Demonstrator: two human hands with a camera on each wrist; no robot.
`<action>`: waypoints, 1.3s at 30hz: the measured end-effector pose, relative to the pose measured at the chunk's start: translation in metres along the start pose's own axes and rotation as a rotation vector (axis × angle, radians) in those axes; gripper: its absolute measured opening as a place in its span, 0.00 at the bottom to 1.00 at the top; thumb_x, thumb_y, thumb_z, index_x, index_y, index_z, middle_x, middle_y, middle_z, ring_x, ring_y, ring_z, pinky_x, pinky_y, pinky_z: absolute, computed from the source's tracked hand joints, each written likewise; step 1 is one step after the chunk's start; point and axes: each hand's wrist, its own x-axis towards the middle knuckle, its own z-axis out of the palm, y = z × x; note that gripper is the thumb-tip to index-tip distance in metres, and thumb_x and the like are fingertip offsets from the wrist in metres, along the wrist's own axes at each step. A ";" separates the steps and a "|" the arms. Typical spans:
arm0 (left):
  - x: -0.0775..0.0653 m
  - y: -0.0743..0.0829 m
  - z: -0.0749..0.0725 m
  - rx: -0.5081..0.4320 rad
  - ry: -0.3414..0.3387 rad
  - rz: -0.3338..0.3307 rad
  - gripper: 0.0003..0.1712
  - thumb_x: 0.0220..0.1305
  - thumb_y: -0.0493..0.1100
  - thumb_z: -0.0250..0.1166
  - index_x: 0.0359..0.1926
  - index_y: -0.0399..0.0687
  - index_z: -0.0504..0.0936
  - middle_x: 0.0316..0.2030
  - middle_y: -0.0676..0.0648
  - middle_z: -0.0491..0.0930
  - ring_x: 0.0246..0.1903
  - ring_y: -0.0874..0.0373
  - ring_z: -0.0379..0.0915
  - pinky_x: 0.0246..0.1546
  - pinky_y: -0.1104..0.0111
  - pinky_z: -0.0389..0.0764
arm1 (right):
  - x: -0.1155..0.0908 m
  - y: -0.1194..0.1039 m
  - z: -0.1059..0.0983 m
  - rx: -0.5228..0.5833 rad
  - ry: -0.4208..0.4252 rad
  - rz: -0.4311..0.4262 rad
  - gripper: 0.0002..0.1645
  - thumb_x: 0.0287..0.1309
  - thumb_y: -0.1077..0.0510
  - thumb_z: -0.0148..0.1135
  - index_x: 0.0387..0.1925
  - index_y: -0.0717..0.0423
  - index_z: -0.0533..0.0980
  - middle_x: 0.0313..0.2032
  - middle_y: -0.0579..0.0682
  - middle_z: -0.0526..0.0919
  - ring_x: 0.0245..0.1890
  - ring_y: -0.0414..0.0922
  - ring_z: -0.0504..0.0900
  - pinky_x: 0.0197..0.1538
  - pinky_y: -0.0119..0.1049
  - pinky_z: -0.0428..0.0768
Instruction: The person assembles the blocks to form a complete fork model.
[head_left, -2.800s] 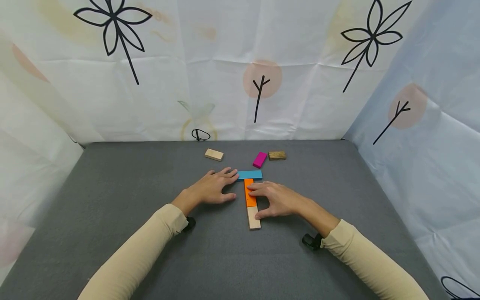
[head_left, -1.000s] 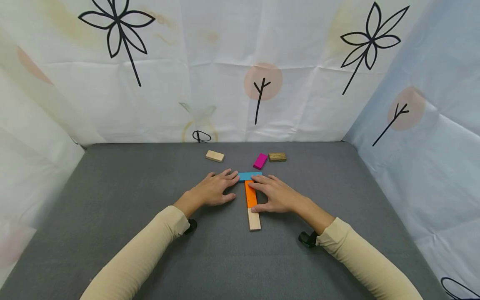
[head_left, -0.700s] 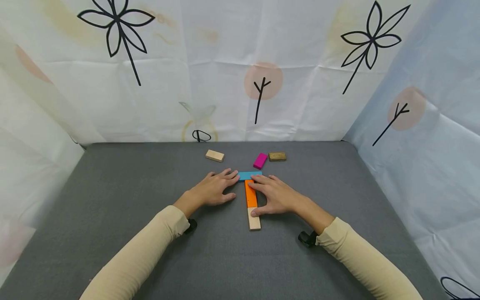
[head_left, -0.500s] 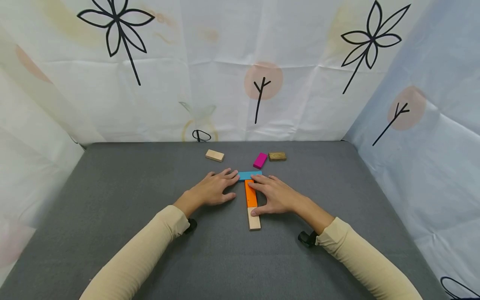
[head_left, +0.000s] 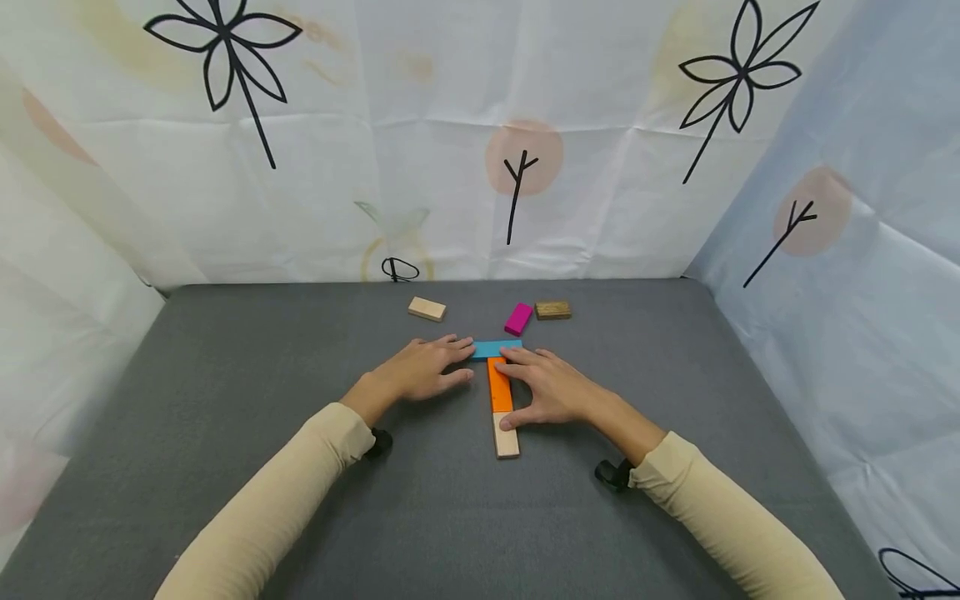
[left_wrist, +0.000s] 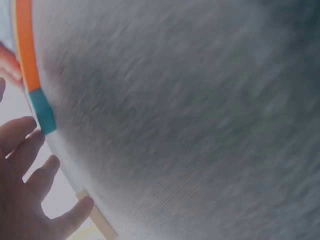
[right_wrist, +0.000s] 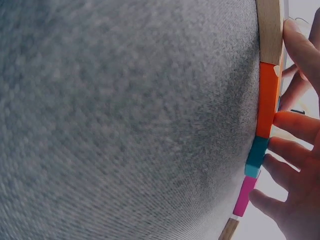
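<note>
A blue block [head_left: 491, 350] lies crosswise, with an orange block [head_left: 499, 387] running from it toward the person and a pale wooden block [head_left: 506, 440] continuing that line. Together they form a T. My left hand [head_left: 422, 369] is spread flat, its fingertips at the blue block's left end. My right hand [head_left: 553, 388] reaches over from the right with fingers spread. Its fingertips touch the blue and orange blocks, and its thumb rests on the pale wooden block. In the right wrist view, the orange block [right_wrist: 267, 100] meets the blue block [right_wrist: 256, 156] end to side.
Behind the T, a second pale wooden block [head_left: 427, 309] lies at the left. A magenta block [head_left: 518, 318] and a brown wooden block [head_left: 552, 310] lie close together at the right. The grey table [head_left: 300, 321] ends at a printed white cloth [head_left: 450, 167].
My right hand's fingers have moved forward onto the blue block, its thumb inward over the pale block. My left hand has just shifted slightly, thumb higher. The blocks keep their arrangement.
</note>
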 end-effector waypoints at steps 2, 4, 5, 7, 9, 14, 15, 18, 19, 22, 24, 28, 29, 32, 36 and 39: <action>0.001 -0.004 -0.003 0.004 0.026 -0.022 0.36 0.76 0.60 0.50 0.76 0.48 0.61 0.76 0.47 0.56 0.75 0.47 0.50 0.68 0.41 0.56 | 0.001 -0.001 0.000 -0.005 0.005 -0.004 0.57 0.51 0.26 0.66 0.73 0.56 0.65 0.74 0.57 0.59 0.73 0.54 0.59 0.71 0.60 0.57; 0.003 -0.009 -0.006 0.012 0.060 -0.069 0.36 0.76 0.60 0.50 0.76 0.47 0.60 0.76 0.44 0.54 0.75 0.46 0.50 0.67 0.38 0.55 | 0.002 -0.001 0.000 -0.007 0.008 -0.008 0.57 0.51 0.26 0.66 0.73 0.56 0.65 0.74 0.57 0.59 0.73 0.54 0.60 0.71 0.60 0.57; 0.004 -0.012 -0.007 0.019 0.078 -0.105 0.37 0.76 0.60 0.49 0.77 0.47 0.59 0.77 0.43 0.53 0.75 0.46 0.48 0.67 0.37 0.54 | 0.002 -0.002 0.000 -0.006 0.009 -0.008 0.57 0.51 0.27 0.66 0.72 0.55 0.65 0.74 0.57 0.60 0.73 0.54 0.60 0.71 0.60 0.57; 0.007 -0.017 -0.009 0.025 0.120 -0.181 0.37 0.76 0.61 0.48 0.77 0.47 0.57 0.77 0.40 0.49 0.76 0.44 0.46 0.66 0.33 0.51 | 0.002 -0.002 -0.001 -0.005 0.013 -0.008 0.56 0.51 0.27 0.67 0.72 0.55 0.66 0.74 0.57 0.60 0.73 0.54 0.61 0.71 0.59 0.57; 0.009 -0.022 -0.010 0.010 0.152 -0.256 0.38 0.76 0.61 0.47 0.78 0.49 0.56 0.77 0.38 0.47 0.76 0.42 0.43 0.64 0.30 0.47 | 0.002 -0.002 -0.003 -0.004 0.013 -0.005 0.56 0.50 0.27 0.68 0.72 0.55 0.67 0.74 0.56 0.61 0.73 0.53 0.61 0.71 0.59 0.57; 0.012 -0.030 -0.008 -0.032 0.185 -0.339 0.36 0.77 0.60 0.46 0.78 0.52 0.56 0.77 0.37 0.48 0.76 0.40 0.42 0.63 0.27 0.45 | 0.003 -0.003 -0.005 -0.010 0.002 -0.001 0.56 0.50 0.26 0.68 0.71 0.55 0.67 0.74 0.56 0.61 0.73 0.52 0.61 0.71 0.58 0.56; 0.013 -0.031 -0.008 -0.036 0.184 -0.341 0.36 0.77 0.60 0.46 0.78 0.52 0.56 0.76 0.37 0.49 0.75 0.40 0.42 0.63 0.28 0.45 | 0.004 -0.003 -0.005 -0.011 0.000 -0.001 0.56 0.50 0.26 0.67 0.71 0.55 0.67 0.74 0.56 0.61 0.73 0.52 0.61 0.71 0.58 0.56; 0.015 -0.032 -0.006 -0.023 0.178 -0.332 0.36 0.76 0.61 0.47 0.78 0.51 0.57 0.75 0.36 0.51 0.75 0.39 0.44 0.63 0.29 0.48 | 0.004 -0.003 -0.004 -0.014 -0.002 0.002 0.56 0.50 0.26 0.67 0.72 0.54 0.67 0.74 0.55 0.60 0.73 0.52 0.60 0.71 0.58 0.56; 0.016 -0.032 -0.005 -0.017 0.177 -0.328 0.37 0.76 0.61 0.47 0.78 0.50 0.57 0.75 0.36 0.51 0.74 0.38 0.44 0.63 0.30 0.50 | 0.003 -0.003 -0.004 -0.014 0.000 0.003 0.56 0.49 0.26 0.68 0.72 0.54 0.67 0.74 0.55 0.60 0.73 0.52 0.61 0.71 0.59 0.56; 0.018 -0.034 -0.004 0.002 0.176 -0.310 0.37 0.75 0.61 0.49 0.77 0.47 0.59 0.75 0.37 0.53 0.74 0.39 0.45 0.63 0.31 0.53 | 0.003 -0.003 -0.003 -0.015 0.009 0.000 0.56 0.49 0.27 0.68 0.71 0.55 0.68 0.74 0.56 0.61 0.73 0.53 0.62 0.71 0.59 0.56; 0.018 -0.035 -0.004 0.007 0.172 -0.299 0.37 0.75 0.60 0.50 0.76 0.46 0.61 0.75 0.38 0.53 0.74 0.40 0.46 0.63 0.32 0.53 | 0.002 -0.002 -0.003 -0.015 0.017 -0.002 0.56 0.49 0.27 0.68 0.71 0.55 0.68 0.74 0.56 0.61 0.72 0.54 0.63 0.71 0.59 0.57; 0.019 -0.035 -0.004 -0.006 0.152 -0.257 0.38 0.74 0.60 0.52 0.75 0.45 0.61 0.76 0.39 0.51 0.75 0.41 0.44 0.65 0.32 0.52 | 0.001 -0.002 -0.003 -0.008 0.025 0.002 0.56 0.49 0.27 0.68 0.71 0.55 0.68 0.74 0.56 0.61 0.70 0.57 0.65 0.70 0.58 0.59; 0.019 -0.035 -0.004 -0.017 0.147 -0.244 0.38 0.74 0.60 0.52 0.75 0.44 0.61 0.76 0.38 0.51 0.75 0.41 0.44 0.65 0.33 0.51 | 0.001 -0.001 -0.003 -0.006 0.025 0.005 0.56 0.49 0.27 0.68 0.71 0.54 0.67 0.74 0.56 0.61 0.70 0.58 0.66 0.70 0.58 0.59; 0.019 -0.034 -0.005 -0.061 0.141 -0.202 0.39 0.74 0.61 0.51 0.75 0.44 0.61 0.76 0.38 0.50 0.76 0.41 0.43 0.66 0.33 0.49 | 0.001 -0.001 -0.003 -0.006 0.027 0.005 0.56 0.49 0.26 0.68 0.71 0.54 0.67 0.74 0.56 0.61 0.69 0.58 0.66 0.70 0.59 0.60; 0.018 -0.032 -0.005 -0.118 0.124 -0.170 0.39 0.75 0.62 0.48 0.76 0.45 0.60 0.77 0.39 0.49 0.76 0.43 0.41 0.68 0.36 0.46 | 0.001 0.000 -0.003 0.001 0.029 -0.006 0.56 0.50 0.27 0.68 0.72 0.55 0.67 0.74 0.57 0.61 0.70 0.57 0.66 0.69 0.60 0.60; 0.017 -0.032 -0.004 -0.130 0.107 -0.155 0.39 0.75 0.63 0.47 0.76 0.46 0.60 0.77 0.41 0.49 0.77 0.45 0.41 0.69 0.36 0.45 | 0.001 0.000 -0.001 0.009 0.026 -0.010 0.56 0.50 0.28 0.68 0.72 0.55 0.66 0.74 0.57 0.61 0.70 0.57 0.65 0.69 0.60 0.60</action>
